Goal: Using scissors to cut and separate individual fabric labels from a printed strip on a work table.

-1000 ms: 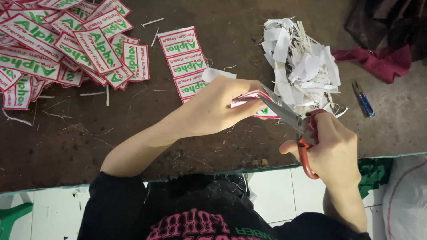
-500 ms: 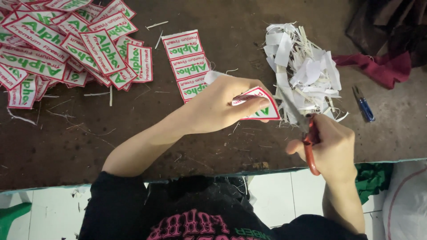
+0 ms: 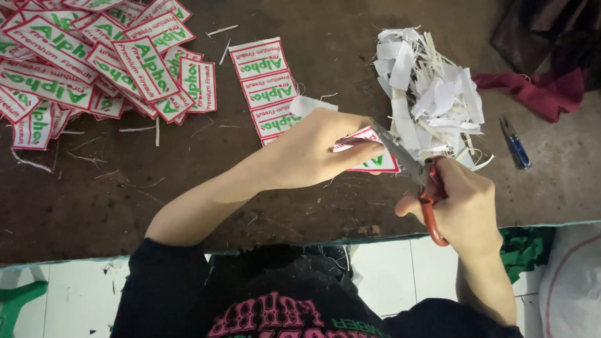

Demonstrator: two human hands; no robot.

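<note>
My left hand (image 3: 313, 150) pinches a white label with a red border and green lettering (image 3: 374, 164) just above the dark table. My right hand (image 3: 466, 203) grips red-handled scissors (image 3: 418, 181), whose blades meet the label's top edge beside my left fingertips. A strip of joined labels (image 3: 263, 87) lies flat behind my left hand, partly hidden by it.
A heap of cut labels (image 3: 94, 62) covers the far left. A pile of white trimmings (image 3: 432, 94) sits right of centre. Small blue snips (image 3: 514, 143) and a dark red cloth (image 3: 544, 94) lie at the right. The table's front edge (image 3: 313, 241) runs close to my body.
The scissors have swung up from below the label to its top edge. The label has turned in my left hand. The view has shifted slightly.
</note>
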